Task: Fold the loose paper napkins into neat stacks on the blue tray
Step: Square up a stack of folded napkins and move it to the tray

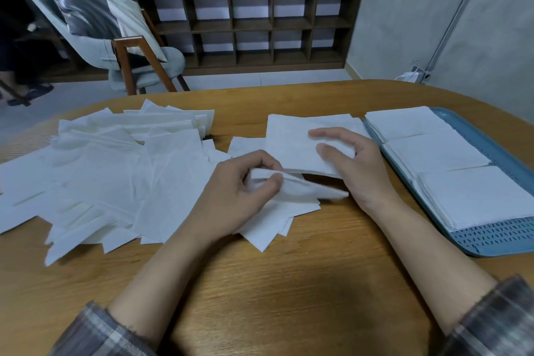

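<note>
I count one pile of loose napkins [115,170] on the table [260,283] at left, too overlapped to tally, left hand [239,191] pinching one napkin [294,141] by its near flap, right hand [355,165] gripping its upper layer, one blue tray [491,237] with three stacks [439,150], and one chair [95,46] and one shelf [245,23] behind.

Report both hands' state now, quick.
Left hand: pinches the near edge of a half-folded napkin.
Right hand: fingers curled, holds the same napkin at its right edge.
</note>
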The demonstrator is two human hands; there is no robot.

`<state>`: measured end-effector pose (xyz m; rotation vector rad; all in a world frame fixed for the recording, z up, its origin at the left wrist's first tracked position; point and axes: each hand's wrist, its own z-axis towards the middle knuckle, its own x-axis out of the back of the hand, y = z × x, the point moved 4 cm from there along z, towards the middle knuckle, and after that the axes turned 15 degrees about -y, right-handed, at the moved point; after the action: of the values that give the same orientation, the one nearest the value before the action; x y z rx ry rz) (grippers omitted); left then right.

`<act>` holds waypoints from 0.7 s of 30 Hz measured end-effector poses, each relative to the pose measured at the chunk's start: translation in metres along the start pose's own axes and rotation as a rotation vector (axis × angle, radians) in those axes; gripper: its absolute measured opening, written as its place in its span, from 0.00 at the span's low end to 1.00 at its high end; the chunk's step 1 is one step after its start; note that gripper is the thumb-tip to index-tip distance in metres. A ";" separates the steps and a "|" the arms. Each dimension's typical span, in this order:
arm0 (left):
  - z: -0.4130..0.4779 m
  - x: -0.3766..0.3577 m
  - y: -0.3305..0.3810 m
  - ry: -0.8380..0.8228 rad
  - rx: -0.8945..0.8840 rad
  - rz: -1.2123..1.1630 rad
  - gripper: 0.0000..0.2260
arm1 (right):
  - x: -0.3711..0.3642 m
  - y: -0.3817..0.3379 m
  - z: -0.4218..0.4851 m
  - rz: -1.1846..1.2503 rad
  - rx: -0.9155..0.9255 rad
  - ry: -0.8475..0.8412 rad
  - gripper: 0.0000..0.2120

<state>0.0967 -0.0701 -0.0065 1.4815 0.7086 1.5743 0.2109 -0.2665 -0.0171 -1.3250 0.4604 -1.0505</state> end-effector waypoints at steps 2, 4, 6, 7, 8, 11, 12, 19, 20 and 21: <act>0.002 0.006 -0.003 0.086 0.003 -0.096 0.03 | -0.005 0.001 0.001 0.102 -0.011 -0.063 0.11; 0.004 0.011 -0.007 0.175 0.009 -0.152 0.03 | -0.010 0.001 0.002 0.234 -0.056 -0.144 0.20; 0.005 0.012 -0.010 0.236 0.017 -0.165 0.04 | -0.015 0.002 0.001 0.251 -0.088 -0.194 0.24; 0.005 0.012 -0.012 0.258 0.023 -0.164 0.05 | -0.017 0.002 0.000 0.209 -0.088 -0.203 0.20; 0.004 0.011 -0.014 0.277 0.032 -0.164 0.05 | -0.018 0.003 -0.001 0.160 -0.087 -0.205 0.14; 0.005 0.012 -0.015 0.280 0.039 -0.195 0.07 | -0.017 0.002 -0.002 0.103 -0.083 -0.178 0.07; 0.005 0.013 -0.013 0.264 0.019 -0.196 0.10 | -0.015 0.002 -0.002 0.105 -0.084 -0.167 0.07; 0.005 0.014 -0.012 0.210 -0.004 -0.165 0.09 | -0.019 -0.003 -0.003 0.178 -0.062 -0.221 0.14; 0.004 0.014 -0.012 0.232 0.014 -0.216 0.09 | -0.020 -0.004 -0.003 0.196 -0.055 -0.231 0.16; 0.003 0.014 -0.011 0.258 0.024 -0.257 0.09 | -0.021 -0.006 -0.003 0.202 -0.046 -0.240 0.19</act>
<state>0.1028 -0.0534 -0.0089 1.1616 1.0260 1.5738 0.1960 -0.2507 -0.0179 -1.3941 0.4292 -0.7074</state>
